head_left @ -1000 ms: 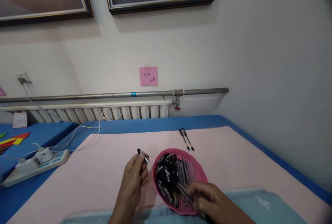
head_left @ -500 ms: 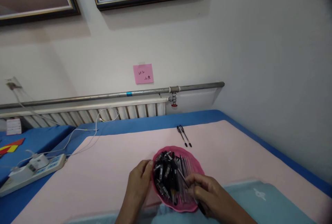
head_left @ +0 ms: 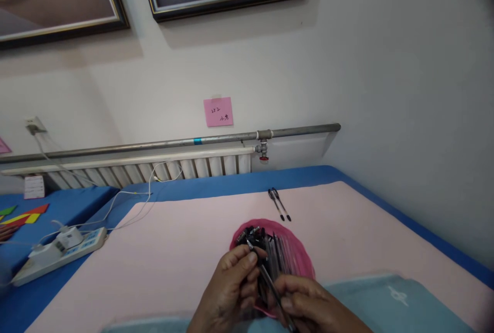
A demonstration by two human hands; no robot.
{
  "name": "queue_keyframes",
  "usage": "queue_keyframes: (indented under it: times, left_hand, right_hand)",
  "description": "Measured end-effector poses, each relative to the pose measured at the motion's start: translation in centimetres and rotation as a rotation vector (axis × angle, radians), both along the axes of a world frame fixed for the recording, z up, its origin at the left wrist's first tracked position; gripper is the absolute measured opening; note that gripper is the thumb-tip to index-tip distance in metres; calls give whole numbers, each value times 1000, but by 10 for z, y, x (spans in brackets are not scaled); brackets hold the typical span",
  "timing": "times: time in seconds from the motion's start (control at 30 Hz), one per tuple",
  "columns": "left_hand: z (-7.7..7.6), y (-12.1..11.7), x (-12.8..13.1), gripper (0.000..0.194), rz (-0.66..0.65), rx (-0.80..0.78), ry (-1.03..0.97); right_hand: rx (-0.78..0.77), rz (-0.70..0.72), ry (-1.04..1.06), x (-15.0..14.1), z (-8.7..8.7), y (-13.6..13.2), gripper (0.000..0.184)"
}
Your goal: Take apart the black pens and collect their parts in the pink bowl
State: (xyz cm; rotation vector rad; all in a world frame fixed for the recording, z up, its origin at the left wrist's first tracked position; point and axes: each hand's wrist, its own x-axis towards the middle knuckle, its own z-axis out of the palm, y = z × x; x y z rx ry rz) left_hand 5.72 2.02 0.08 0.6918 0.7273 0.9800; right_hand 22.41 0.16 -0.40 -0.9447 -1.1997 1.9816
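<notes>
Over a pink scalloped bowl (head_left: 304, 256) I hold a pen (head_left: 267, 275) slanting between both hands. My left hand (head_left: 235, 281) pinches its upper front end, where a pointed tip (head_left: 250, 244) shows above the thumb. My right hand (head_left: 306, 302) has its fingers closed round the lower part of the barrel, whose dark back end points down toward me. In the bowl lie black pen caps with silvery clips (head_left: 250, 232), heaped to the left, and clear barrels (head_left: 283, 250) to the right. My hands hide the bowl's near left part.
Two capped pens (head_left: 280, 204) lie side by side behind the bowl on the pink sheet (head_left: 173, 250). A light blue cloth (head_left: 370, 297) covers the near edge. At the left are a power strip (head_left: 62, 256) with plugged-in adapters and a white cable (head_left: 148, 189).
My left hand held a black cap left of the bowl, then touched the bowl's rim, and now grips the pen's front end. My right hand keeps hold of the pen.
</notes>
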Motion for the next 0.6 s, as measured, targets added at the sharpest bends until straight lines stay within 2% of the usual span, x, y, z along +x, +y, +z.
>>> queue_keyframes:
  times: [0.17, 0.33, 0.5, 0.53, 0.6]
  left_hand:
    - [2, 0, -4, 28, 35, 35, -43]
    - [-2, 2, -3, 22, 81, 32, -66]
    - [-4, 4, -2, 22, 118, 29, -87]
    - [-3, 4, -2, 23, 123, 25, -94]
    - [-1, 5, -3, 26, 137, 19, -97]
  right_hand:
    - [-46, 6, 51, 1, 5, -1, 17]
    - [-55, 2, 2, -1, -1, 0, 11]
    - [-40, -33, 50, -4, -1, -4, 19]
    - [-44, -21, 55, -5, 0, -5, 18]
    - [-57, 51, 66, -6, 3, -6, 28]
